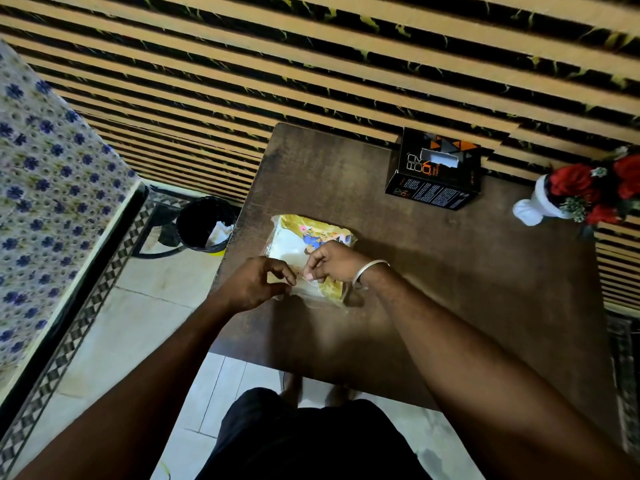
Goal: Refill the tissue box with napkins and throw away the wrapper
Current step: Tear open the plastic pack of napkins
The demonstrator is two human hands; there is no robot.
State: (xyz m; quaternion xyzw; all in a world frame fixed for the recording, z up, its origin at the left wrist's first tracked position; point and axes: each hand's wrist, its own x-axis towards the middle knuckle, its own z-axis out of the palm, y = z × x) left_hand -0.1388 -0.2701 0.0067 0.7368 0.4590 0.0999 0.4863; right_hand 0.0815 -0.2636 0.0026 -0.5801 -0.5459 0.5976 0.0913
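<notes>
On the floor at left, we saw a black bin holding white paper. On the brown table, the left hand and right hand pinched the yellow napkin pack. Farther right stood the black tissue box, one tissue showing in its slot.

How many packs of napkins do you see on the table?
1. The napkin pack lies near the left edge of the table, under both hands; nothing suggests another pack hidden behind the tissue box.
</notes>
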